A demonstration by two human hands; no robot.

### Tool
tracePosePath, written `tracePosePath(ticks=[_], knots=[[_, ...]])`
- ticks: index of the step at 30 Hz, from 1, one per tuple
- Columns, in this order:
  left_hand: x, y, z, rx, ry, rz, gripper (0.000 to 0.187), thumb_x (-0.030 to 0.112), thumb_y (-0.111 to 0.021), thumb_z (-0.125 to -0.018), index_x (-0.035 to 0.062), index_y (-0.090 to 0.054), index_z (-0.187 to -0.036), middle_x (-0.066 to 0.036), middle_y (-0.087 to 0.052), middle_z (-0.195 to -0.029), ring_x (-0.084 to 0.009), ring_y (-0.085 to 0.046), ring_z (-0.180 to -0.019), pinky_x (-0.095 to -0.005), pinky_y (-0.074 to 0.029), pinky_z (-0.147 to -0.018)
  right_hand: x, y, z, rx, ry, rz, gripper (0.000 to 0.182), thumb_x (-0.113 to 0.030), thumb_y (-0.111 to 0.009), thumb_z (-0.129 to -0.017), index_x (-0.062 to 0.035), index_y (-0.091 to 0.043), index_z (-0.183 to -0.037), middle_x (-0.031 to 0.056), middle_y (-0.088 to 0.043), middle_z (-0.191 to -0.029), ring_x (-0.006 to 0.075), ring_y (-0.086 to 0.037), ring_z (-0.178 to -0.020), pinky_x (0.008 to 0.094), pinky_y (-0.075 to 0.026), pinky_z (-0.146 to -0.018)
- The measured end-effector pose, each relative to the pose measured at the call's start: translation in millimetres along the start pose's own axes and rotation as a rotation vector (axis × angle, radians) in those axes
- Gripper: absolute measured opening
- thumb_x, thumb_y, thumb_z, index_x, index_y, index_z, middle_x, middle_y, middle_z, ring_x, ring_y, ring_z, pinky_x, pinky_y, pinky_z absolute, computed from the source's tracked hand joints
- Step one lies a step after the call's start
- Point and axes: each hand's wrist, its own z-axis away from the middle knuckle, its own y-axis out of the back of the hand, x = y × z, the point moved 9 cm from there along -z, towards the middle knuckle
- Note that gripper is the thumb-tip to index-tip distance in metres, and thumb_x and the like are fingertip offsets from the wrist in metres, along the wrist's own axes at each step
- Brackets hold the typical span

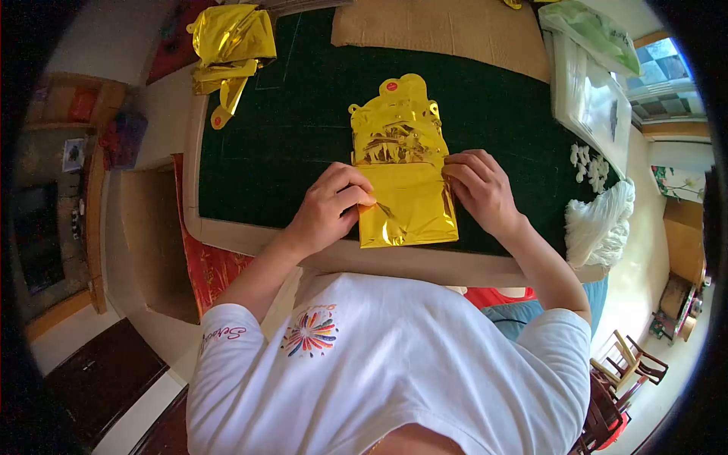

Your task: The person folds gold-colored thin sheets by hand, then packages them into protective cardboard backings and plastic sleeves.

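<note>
A flat, gold foil balloon (406,193) lies on the dark green table top, its lower part folded into a smooth rectangle that reaches the near edge. Its far end is crinkled, with small tabs and a round red mark. My left hand (331,206) is closed, thumb and fingers pinching the balloon's left edge. On the opposite edge, the fingers of my right hand (481,188) are curled over the foil near the fold line. The thumb of that hand is mostly hidden.
More gold foil balloons (233,45) lie in a pile at the table's far left corner. Cardboard (447,30) covers the far edge. On the right are clear plastic bags (588,98), small white pieces (589,167) and a bundle of white string (600,224). An open cardboard box (155,235) stands left.
</note>
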Motion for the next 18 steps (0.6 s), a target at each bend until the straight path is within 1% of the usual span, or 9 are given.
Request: tracePosePath(ticks=[2, 3, 5, 6, 9, 11, 12, 16, 18], knots=[[1.7, 4.9, -4.6, 0.047, 0.034, -0.034, 0.04, -0.009, -0.074, -0.066, 0.0102, -0.066, -0.101, -0.009, -0.063, -0.104, -0.0303, -0.06, -0.103, -0.039, -0.051, -0.09, -5.2, 0.4, -0.1, 0.015, 0.061, 0.026, 0.021, 0.003, -0.07, -0.077, -0.0031, -0.065, -0.097, 0.0107, -0.066, -0.106, 0.0293, -0.061, -0.099, 0.0388, -0.052, -0.085], [7.6, 2.7, -8.4, 0.049, 0.038, -0.019, 0.04, -0.009, -0.074, -0.066, 0.0102, -0.066, -0.101, -0.009, -0.063, -0.104, -0.0303, -0.06, -0.103, -0.039, -0.051, -0.09, -6.8, 3.9, 1.7, 0.001, 0.054, 0.03, 0.021, 0.003, -0.07, -0.077, -0.0031, -0.065, -0.097, 0.0107, -0.066, -0.106, 0.0293, -0.061, -0.099, 0.0388, -0.052, -0.085], [15.3, 16.8, -15.7, 0.199, 0.028, -0.266, 0.034, -0.005, -0.076, -0.066, 0.0075, -0.066, -0.096, -0.008, -0.063, -0.1, -0.026, -0.061, -0.102, -0.0344, -0.053, -0.086, -11.6, 6.7, -0.2, 0.019, 0.106, 0.068, 0.021, 0.005, -0.069, -0.077, -0.0029, -0.065, -0.096, 0.0114, -0.067, -0.104, 0.0291, -0.061, -0.099, 0.0379, -0.052, -0.083], [12.0, 15.1, -14.3, 0.202, 0.03, -0.26, 0.034, -0.005, -0.076, -0.066, 0.0075, -0.066, -0.096, -0.008, -0.063, -0.1, -0.026, -0.061, -0.102, -0.0344, -0.053, -0.086, -10.9, 6.4, 1.0, 0.014, 0.104, 0.071, 0.021, 0.005, -0.069, -0.077, -0.0029, -0.065, -0.096, 0.0114, -0.067, -0.104, 0.0291, -0.061, -0.099, 0.0379, -0.052, -0.083], [8.5, 6.8, -10.0, 0.127, -0.023, -0.281, 0.031, -0.004, -0.075, -0.067, 0.0058, -0.067, -0.096, -0.008, -0.063, -0.104, -0.0255, -0.06, -0.104, -0.0347, -0.053, -0.085, -5.5, 9.2, 1.5, 0.06, 0.035, 0.01, 0.021, 0.004, -0.068, -0.078, -0.003, -0.065, -0.097, 0.012, -0.064, -0.101, 0.0301, -0.06, -0.097, 0.0375, -0.051, -0.082], [8.7, 4.6, -10.8, 0.099, -0.007, -0.298, 0.029, -0.003, -0.075, -0.068, 0.0045, -0.068, -0.095, -0.008, -0.063, -0.106, -0.0255, -0.061, -0.104, -0.0345, -0.053, -0.086, 13.9, 18.3, 3.2, 0.129, -0.249, 0.116, 0.02, 0.003, -0.067, -0.079, -0.0036, -0.064, -0.097, 0.0123, -0.061, -0.099, 0.0313, -0.058, -0.094, 0.0378, -0.049, -0.081], [8.7, 4.8, -10.6, 0.097, -0.008, -0.301, 0.029, -0.003, -0.075, -0.068, 0.0045, -0.068, -0.095, -0.008, -0.063, -0.106, -0.0255, -0.061, -0.104, -0.0345, -0.053, -0.086, 17.2, 15.8, 4.6, 0.115, -0.241, 0.109, 0.018, 0.003, -0.066, -0.08, -0.0036, -0.064, -0.097, 0.0127, -0.057, -0.096, 0.032, -0.056, -0.092, 0.0382, -0.048, -0.08], [8.8, 5.0, -10.4, 0.109, -0.01, -0.307, 0.028, -0.003, -0.074, -0.067, 0.0045, -0.069, -0.094, -0.008, -0.063, -0.106, -0.0252, -0.06, -0.104, -0.0344, -0.053, -0.085, 8.6, 15.0, 6.2, 0.079, -0.229, 0.117, 0.021, 0.005, -0.064, -0.081, -0.0035, -0.065, -0.1, 0.013, -0.058, -0.097, 0.0315, -0.056, -0.092, 0.0374, -0.048, -0.079], [8.3, 4.8, -9.9, 0.11, -0.007, -0.303, 0.028, -0.003, -0.074, -0.067, 0.0046, -0.069, -0.094, -0.008, -0.063, -0.106, -0.0251, -0.06, -0.104, -0.0344, -0.053, -0.085, 7.8, 12.6, 8.7, 0.071, -0.243, 0.031, 0.026, 0.006, -0.063, -0.08, -0.0036, -0.066, -0.105, 0.0126, -0.058, -0.097, 0.0309, -0.057, -0.091, 0.0376, -0.049, -0.079]])
